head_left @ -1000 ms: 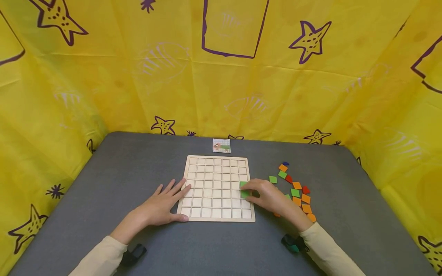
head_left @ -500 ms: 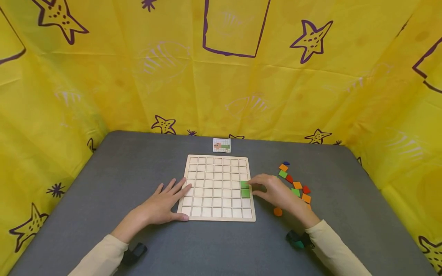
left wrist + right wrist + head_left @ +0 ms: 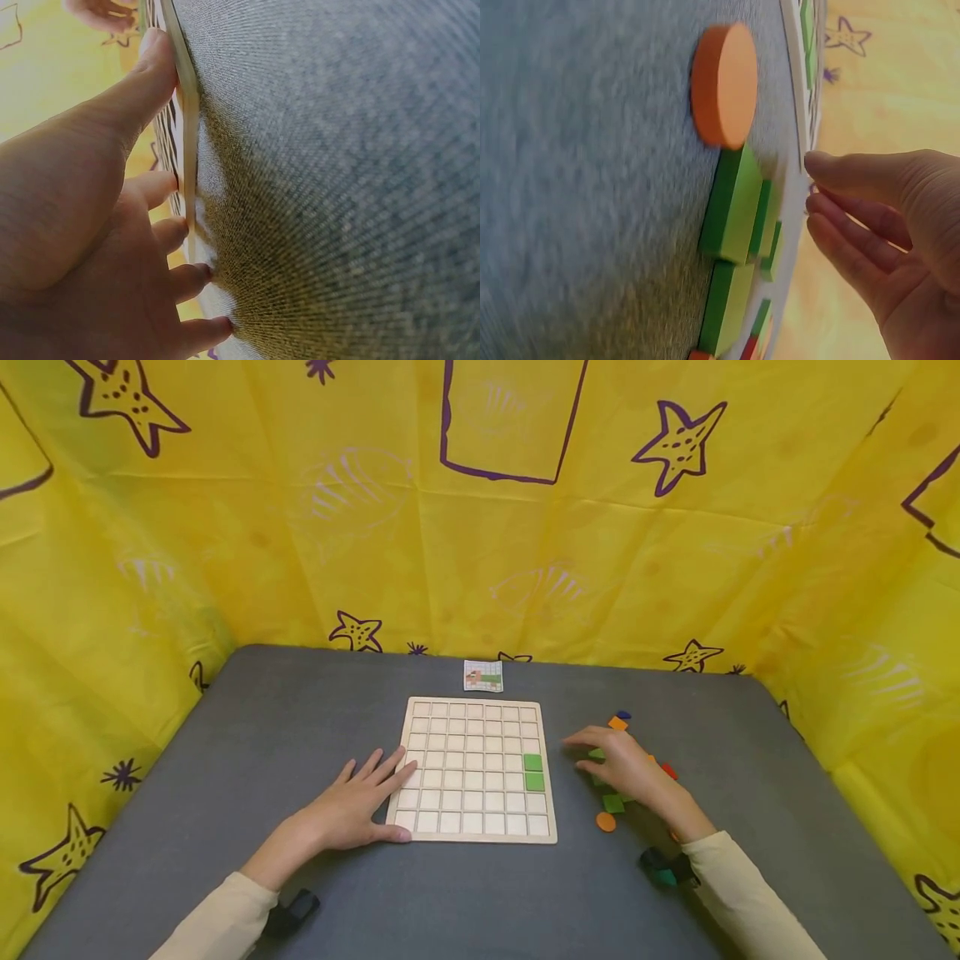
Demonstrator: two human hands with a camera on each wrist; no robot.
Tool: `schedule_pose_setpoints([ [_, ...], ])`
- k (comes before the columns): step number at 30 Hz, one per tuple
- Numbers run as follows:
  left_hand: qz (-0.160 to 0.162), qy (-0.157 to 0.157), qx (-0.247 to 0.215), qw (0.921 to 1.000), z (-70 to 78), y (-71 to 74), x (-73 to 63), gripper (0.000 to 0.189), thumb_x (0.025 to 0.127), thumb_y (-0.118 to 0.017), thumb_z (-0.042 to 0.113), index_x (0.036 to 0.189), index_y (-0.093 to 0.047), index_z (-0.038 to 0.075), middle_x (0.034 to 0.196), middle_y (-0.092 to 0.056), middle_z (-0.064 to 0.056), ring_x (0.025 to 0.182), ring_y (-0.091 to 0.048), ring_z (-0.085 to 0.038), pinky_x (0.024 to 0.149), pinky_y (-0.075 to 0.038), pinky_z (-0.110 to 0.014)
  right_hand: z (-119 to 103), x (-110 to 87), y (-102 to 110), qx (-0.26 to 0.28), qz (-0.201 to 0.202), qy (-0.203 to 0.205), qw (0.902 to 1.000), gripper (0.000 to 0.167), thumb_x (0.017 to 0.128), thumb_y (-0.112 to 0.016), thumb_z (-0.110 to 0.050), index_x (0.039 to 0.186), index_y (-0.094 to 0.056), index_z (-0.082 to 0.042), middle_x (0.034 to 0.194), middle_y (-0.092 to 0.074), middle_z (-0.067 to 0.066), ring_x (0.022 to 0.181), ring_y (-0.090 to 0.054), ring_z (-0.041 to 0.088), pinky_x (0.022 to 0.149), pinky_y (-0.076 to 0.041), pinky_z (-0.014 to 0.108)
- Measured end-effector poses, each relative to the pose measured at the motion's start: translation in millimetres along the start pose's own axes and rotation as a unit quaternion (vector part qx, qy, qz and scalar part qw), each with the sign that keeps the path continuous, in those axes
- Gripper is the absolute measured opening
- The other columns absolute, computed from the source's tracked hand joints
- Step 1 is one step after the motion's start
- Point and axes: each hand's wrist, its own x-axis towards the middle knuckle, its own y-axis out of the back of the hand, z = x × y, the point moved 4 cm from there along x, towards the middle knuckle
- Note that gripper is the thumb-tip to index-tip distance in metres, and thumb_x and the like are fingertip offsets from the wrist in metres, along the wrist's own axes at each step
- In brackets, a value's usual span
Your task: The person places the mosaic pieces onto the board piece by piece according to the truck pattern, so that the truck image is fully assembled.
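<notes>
A wooden grid board (image 3: 465,838) lies on the grey table, with two green square tiles (image 3: 533,772) seated one above the other in its right-hand column. My left hand (image 3: 352,806) rests spread on the board's left edge, its thumb near the lower corner; the left wrist view shows the thumb on the rim. To the right of the board, my right hand (image 3: 618,768) hovers over the loose tiles with nothing between its fingers. Under and beside it lie green tiles (image 3: 735,206) and an orange round tile (image 3: 735,86); the hand hides part of the pile.
A small picture card (image 3: 483,677) lies behind the board. Past the right hand are an orange tile (image 3: 618,723), a blue piece (image 3: 624,715) and a red piece (image 3: 669,771). Yellow patterned cloth (image 3: 450,560) hangs around the table's back and sides.
My right hand has let go of the upper green tile in the board and moved right, over the loose tiles. The left hand has stayed on the board's edge.
</notes>
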Motion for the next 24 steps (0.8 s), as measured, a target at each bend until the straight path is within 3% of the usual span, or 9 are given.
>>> schedule_pose_setpoints([
  [9, 0.002, -0.001, -0.004, 1.0000, -0.2, 0.0, -0.3, 0.097, 0.082, -0.070, 0.057, 0.156, -0.027, 0.013, 0.163, -0.014, -0.015, 0.145, -0.012, -0.048, 0.109, -0.008, -0.071, 16.5, 0.6, 6.9, -0.034, -0.014, -0.019, 0.9991, 0.040, 0.076, -0.081, 0.002, 0.114, -0.070, 0.000, 0.109, -0.070, 0.011, 0.101, -0.065, 0.029, 0.083, -0.054, 0.044],
  [24, 0.003, -0.001, 0.005, 1.0000, 0.0, 0.7, 2.2, 0.097, 0.082, -0.070, 0.058, 0.156, -0.027, 0.013, 0.163, -0.014, -0.014, 0.145, -0.013, -0.048, 0.109, -0.009, -0.071, 38.8, -5.8, 9.6, -0.022, -0.027, -0.036, 0.9988, 0.037, 0.078, -0.079, 0.003, 0.114, -0.071, -0.002, 0.102, -0.070, 0.007, 0.093, -0.065, 0.025, 0.081, -0.054, 0.044],
])
